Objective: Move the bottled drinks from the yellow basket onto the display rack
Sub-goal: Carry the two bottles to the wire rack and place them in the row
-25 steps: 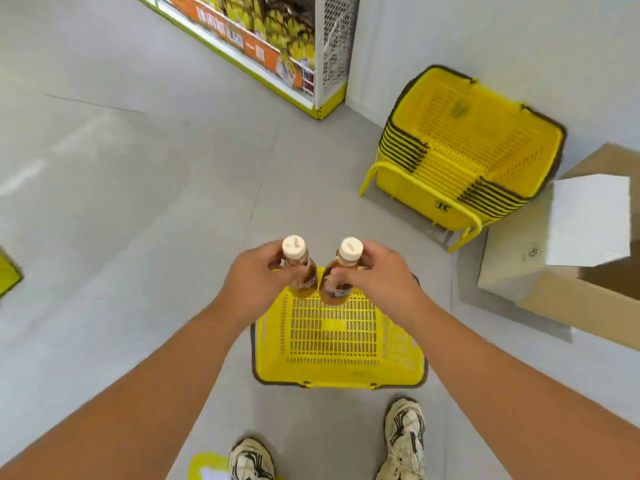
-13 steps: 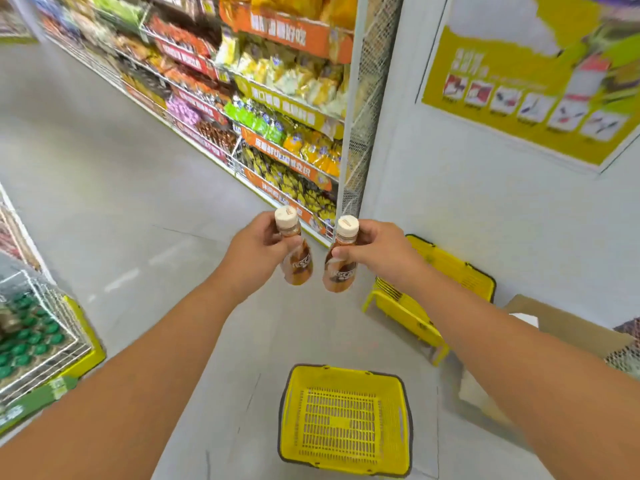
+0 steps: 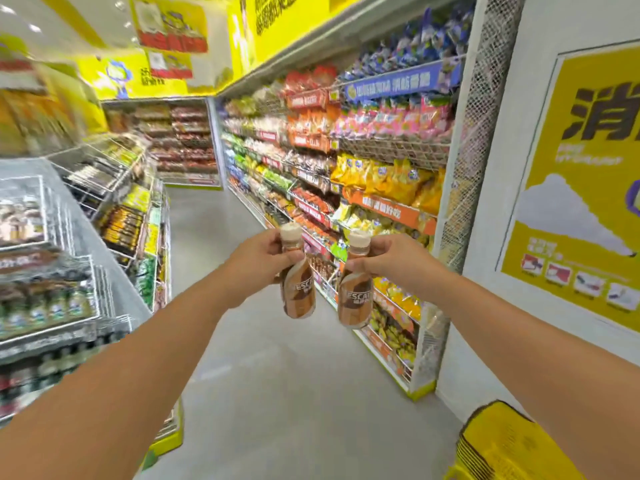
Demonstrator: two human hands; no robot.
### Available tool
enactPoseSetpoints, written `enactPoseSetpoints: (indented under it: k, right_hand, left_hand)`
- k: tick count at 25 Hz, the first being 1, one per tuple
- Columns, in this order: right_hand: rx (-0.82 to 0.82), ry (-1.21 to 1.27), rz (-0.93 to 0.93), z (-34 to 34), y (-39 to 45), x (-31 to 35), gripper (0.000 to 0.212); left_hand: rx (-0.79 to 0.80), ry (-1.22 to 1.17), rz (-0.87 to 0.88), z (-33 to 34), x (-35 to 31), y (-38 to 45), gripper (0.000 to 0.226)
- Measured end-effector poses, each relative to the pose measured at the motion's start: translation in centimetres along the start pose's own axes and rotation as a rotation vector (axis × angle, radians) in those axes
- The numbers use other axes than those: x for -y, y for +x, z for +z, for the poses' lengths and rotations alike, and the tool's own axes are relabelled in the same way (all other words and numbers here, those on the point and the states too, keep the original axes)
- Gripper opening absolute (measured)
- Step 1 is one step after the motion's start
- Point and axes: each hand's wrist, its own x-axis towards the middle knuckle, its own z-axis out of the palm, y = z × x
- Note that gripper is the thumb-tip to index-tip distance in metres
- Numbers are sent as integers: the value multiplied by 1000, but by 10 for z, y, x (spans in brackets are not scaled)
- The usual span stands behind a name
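Observation:
My left hand (image 3: 258, 259) grips the neck of a brown coffee bottle (image 3: 298, 292) with a cream cap. In my right hand (image 3: 391, 256) hangs a second brown coffee bottle (image 3: 355, 299), held just under its cream cap. Both bottles hang upright at chest height over the aisle floor, a little apart. The wire display rack (image 3: 62, 271) with rows of bottled drinks stands at the left, blurred. The yellow basket I took them from is out of view.
Snack shelves (image 3: 363, 188) line the right side of the aisle up to a mesh end panel (image 3: 474, 168). A stack of yellow baskets (image 3: 502, 445) sits at the bottom right below a yellow wall poster (image 3: 581, 188). Grey floor (image 3: 277, 375) runs ahead.
My view has swung up from the floor and basket to the aisle. Both hands still hold their bottles, now raised higher, and the yellow basket has dropped out of view.

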Motion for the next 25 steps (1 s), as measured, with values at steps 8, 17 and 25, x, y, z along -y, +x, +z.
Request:
enactPoseSetpoints:
  k: [8,17,25]
  right_hand:
    - [300,17,-172,64,37,80,22]
    - [544,78,-309,207,45,184,20]
    - [625,99,-373,393,61,278,29]
  left_hand:
    - [-335,97,-97,-85,-46,-81,25]
    - [-607,205,-175,-218,-64,-189,19]
    - [-655,293,-199,-400,-20,-258,31]
